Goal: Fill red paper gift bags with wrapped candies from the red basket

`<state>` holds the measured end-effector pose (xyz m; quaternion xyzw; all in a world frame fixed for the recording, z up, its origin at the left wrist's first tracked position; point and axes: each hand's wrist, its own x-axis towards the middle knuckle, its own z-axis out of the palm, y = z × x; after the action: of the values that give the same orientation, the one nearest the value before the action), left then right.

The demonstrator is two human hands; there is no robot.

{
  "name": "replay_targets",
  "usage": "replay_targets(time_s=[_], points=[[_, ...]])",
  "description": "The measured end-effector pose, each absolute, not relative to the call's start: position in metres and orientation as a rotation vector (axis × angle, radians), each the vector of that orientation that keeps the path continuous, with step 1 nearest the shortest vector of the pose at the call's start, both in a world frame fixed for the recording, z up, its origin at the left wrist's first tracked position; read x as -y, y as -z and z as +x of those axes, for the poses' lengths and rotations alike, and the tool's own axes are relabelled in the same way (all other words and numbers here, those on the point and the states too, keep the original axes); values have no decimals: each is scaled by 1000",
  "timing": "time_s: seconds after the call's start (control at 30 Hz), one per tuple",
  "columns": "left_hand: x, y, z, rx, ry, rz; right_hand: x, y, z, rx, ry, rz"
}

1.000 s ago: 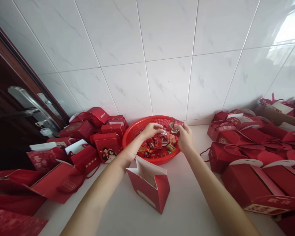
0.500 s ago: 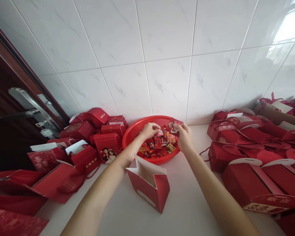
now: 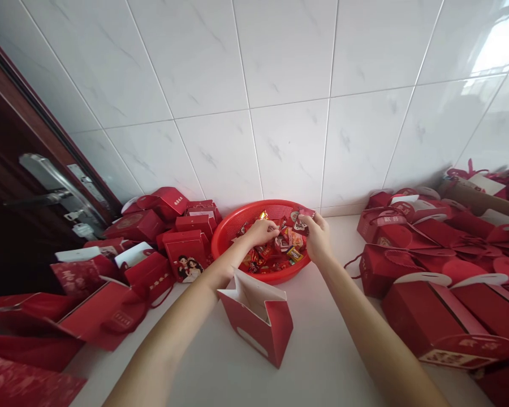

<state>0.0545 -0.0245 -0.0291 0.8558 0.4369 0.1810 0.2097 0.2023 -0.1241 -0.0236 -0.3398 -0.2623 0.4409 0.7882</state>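
Observation:
Over the candies (image 3: 275,263) in a red plastic basket (image 3: 225,217), my left hand (image 3: 262,232) has its fingers drawn together. Whatever they pinch, if anything, is hidden. My right hand (image 3: 319,236), at the basket's right rim, is closed on a red candy packet (image 3: 297,219) with white print. In front of the basket an open-topped red paper gift box (image 3: 258,325) stands on the white surface, just beside my left forearm. Its inside is white, and its bottom does not show.
Several red gift boxes (image 3: 186,249) crowd the left side, near a dark door with a metal handle (image 3: 55,181). Rows of red boxes with rounded handle flaps (image 3: 424,316) fill the right. Behind the basket rises a white tiled wall (image 3: 288,147).
My left hand has dipped slightly into the candies, and the small wrapped candy at its fingertips no longer shows. My right hand stays nearly still with the packet.

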Motion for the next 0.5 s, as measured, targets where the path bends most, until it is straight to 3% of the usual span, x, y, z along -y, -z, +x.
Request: replay_targets(time_s=[0.5], points=[[28, 34, 57, -930, -268, 2353, 123, 23, 201, 571, -950, -735]])
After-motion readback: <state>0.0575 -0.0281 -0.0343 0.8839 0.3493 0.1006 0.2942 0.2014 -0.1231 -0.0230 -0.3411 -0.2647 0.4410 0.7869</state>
